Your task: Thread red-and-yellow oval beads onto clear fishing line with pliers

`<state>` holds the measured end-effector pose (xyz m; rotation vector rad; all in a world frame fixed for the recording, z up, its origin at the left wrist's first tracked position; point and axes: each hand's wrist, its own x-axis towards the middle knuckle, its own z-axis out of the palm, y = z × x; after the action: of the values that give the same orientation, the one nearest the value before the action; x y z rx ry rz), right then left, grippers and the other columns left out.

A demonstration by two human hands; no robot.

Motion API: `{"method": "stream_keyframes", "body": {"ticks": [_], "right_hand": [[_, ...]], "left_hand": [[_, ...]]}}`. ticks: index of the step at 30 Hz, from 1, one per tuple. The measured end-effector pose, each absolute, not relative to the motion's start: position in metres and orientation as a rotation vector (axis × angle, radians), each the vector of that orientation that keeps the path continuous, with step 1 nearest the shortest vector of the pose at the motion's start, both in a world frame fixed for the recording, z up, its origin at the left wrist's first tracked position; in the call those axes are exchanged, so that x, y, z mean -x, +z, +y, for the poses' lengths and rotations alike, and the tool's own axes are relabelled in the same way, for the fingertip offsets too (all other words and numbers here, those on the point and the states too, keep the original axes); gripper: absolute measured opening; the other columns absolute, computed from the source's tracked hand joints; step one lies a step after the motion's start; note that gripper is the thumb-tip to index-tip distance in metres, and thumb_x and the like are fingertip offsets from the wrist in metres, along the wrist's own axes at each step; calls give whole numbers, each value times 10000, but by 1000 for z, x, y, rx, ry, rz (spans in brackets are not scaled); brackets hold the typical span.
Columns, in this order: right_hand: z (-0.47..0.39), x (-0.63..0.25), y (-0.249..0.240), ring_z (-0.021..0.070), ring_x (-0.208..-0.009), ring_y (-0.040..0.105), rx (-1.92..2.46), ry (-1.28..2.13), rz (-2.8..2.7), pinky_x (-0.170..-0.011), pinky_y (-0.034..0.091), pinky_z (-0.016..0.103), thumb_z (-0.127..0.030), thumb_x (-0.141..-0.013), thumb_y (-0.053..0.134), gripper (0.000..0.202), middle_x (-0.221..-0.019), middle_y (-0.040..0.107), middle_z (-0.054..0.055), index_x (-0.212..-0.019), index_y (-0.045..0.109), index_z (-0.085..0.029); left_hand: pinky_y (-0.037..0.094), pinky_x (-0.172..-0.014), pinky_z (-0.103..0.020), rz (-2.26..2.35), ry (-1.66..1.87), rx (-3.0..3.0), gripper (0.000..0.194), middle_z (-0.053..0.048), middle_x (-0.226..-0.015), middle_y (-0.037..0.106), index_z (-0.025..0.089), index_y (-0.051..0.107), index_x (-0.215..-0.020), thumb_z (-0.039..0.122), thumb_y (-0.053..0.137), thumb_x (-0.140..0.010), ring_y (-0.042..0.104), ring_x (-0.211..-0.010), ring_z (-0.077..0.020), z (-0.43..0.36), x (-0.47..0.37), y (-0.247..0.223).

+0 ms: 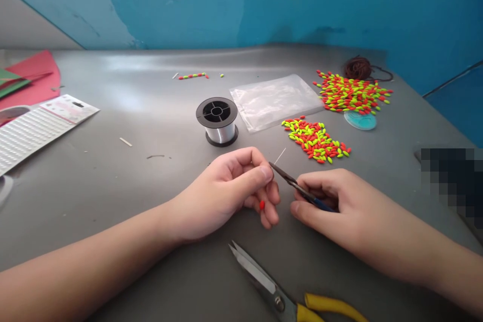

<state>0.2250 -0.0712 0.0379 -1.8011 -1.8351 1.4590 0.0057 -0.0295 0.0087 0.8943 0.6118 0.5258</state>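
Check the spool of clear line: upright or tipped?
Upright. The spool stands on its bottom rim on the gray table, with its spoked top facing up.

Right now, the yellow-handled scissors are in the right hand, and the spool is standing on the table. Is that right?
Not quite. The head view shows the yellow-handled scissors lying on the table, and the right hand is holding blue-handled pliers instead. The spool is standing on the table, just as you said.
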Motion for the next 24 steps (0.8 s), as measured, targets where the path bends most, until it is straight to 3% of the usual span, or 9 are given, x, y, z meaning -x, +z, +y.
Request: {"method": "stream_keyframes", "body": {"ticks": [2, 6, 9, 15, 24], "right_hand": [[-69, -227, 38, 127, -635, 350, 1781, 1463, -1846, -513, 253, 291, -400, -854, 634, 320, -672, 356, -50, -666, 449, -218], [-63, -233, 40, 127, -633, 363, 1637, 1487, -2012, -524, 257, 294, -307, -840, 622, 280, -660, 339, -52, -670, 416, -222], [-61, -237, 40, 123, -625, 363, 1512, 1531, -2203, -529, 265, 295, -224, -807, 623, 254, -637, 368, -58, -670, 409, -221], [-59, -241, 40, 110, -606, 400, 1388, 1553, -2420, -531, 284, 300, -159, -750, 637, 214, -626, 457, -82, -688, 442, -224], [-60, -247, 42, 102, -574, 371, 1248, 1564, -2426, -513, 297, 285, -191, -755, 649, 193, -610, 443, -88, -684, 473, -225]], "left_hand": [[606, -717, -292, 714, 598, -1008, 205, -7, -896, 706, 185, 544, -947, 336, 599, -1075, 742, -727, -136, -31, -6, 11], [577, -773, -272, 980, 1003, -1526, 33, -12, -973, 684, 195, 579, -1048, 175, 557, -1061, 708, -844, -127, -27, -3, 11], [557, -801, -300, 960, 1123, -1950, 120, -27, -966, 678, 182, 621, -1067, 88, 592, -998, 674, -864, -148, -17, 1, 8], [539, -844, -327, 794, 923, -2654, 196, -84, -1048, 751, 150, 713, -1088, 52, 568, -998, 688, -945, -193, -2, -2, 7], [494, -728, -338, 794, 371, -2863, 278, -104, -994, 739, 160, 785, -975, 64, 525, -983, 712, -864, -227, 41, -43, 16]]}}
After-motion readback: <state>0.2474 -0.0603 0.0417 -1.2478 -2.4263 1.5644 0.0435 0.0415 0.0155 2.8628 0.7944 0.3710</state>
